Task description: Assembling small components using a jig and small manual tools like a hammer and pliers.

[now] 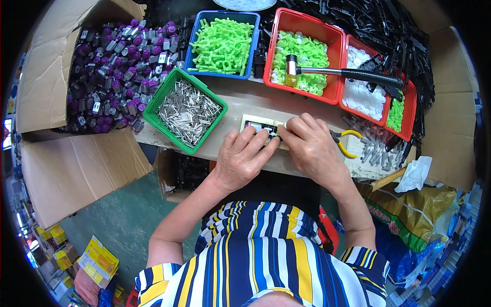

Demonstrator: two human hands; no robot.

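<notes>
A small black assembly (267, 127) with pale and green bits lies in a cream block (245, 121) on the bench in front of me. My left hand (242, 155) curls its fingers over the near side of it, the fingertips closed against the part. From the other side, my right hand (313, 149) pinches at the assembly's right end, its thumb and forefinger close to the left fingertips. Whatever sits in that pinch is hidden by the fingers. Pliers with yellow handles (350, 134) lie just beside my right hand, partly covered by it.
A green bin (221, 118) holds metal pins; a blue bin (253, 46) holds green plastic parts. Across the red bin (271, 48) lies a hammer (332, 72). White parts (362, 97), black parts (353, 20), grey pieces (381, 153) and a carton (48, 77) of purple-grey parts surround the bench.
</notes>
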